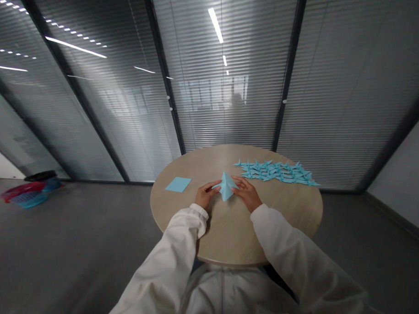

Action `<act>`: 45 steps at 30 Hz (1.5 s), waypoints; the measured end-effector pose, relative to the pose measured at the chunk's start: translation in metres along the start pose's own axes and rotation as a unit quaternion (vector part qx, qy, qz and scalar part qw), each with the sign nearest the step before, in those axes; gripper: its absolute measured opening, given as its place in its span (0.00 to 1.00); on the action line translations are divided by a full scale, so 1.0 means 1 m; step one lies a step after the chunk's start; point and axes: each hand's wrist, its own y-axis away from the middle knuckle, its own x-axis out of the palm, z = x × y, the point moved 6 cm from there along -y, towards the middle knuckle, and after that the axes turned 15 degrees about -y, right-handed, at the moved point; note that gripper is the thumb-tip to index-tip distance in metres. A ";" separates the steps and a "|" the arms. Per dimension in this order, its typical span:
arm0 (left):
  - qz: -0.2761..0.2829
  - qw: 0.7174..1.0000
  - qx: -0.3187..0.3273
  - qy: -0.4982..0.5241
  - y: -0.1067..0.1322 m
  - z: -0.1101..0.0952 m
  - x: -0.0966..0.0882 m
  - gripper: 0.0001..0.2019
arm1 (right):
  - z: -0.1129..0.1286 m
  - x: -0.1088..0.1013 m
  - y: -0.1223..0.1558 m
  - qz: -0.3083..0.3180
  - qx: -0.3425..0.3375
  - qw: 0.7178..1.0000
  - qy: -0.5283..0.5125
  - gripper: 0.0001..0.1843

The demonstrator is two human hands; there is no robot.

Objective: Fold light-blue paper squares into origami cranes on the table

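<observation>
starting at the far left, a red and blue plastic basket [28, 197] is sitting on the grey floor [79, 248], with a black round object [40, 175] resting on top of it, well apart from the table. behind them, a glass partition with slatted blinds [93, 125] is running along the far side of the room.

moving right, the round wooden table [227, 235] is standing in front of the person, its near edge coming in just past the white sleeves. a flat square of light blue paper [178, 184] is lying near the table's left edge, well beside the left hand [204, 195]. that hand is half open, with its fingers reaching in and touching the left side of a folded light blue paper piece [225, 186]. the piece is standing up in a pointed shape near the middle of the table, just above the wood and gripped between both hands. the right hand [245, 193] is half open too, its fingers pressing in on the right side of the paper. further right and towards the far edge, rows of light blue origami cranes [276, 172] are lying packed together, stretching almost to the rim, well beyond the right hand, while a pale wall [401, 168] is closing off the right side of the room
</observation>
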 end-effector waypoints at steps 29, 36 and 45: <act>-0.064 0.990 0.081 -0.100 -0.004 -0.003 -0.010 0.10 | 0.016 -0.011 0.000 -0.071 -0.153 0.956 0.242 0.11; -0.049 0.993 0.063 -0.089 -0.003 -0.002 -0.005 0.11 | 0.011 -0.008 0.000 -0.048 -0.161 0.948 0.272 0.13; -0.053 0.992 0.060 -0.094 -0.001 -0.002 0.002 0.12 | 0.011 -0.009 -0.001 -0.066 -0.158 0.948 0.267 0.12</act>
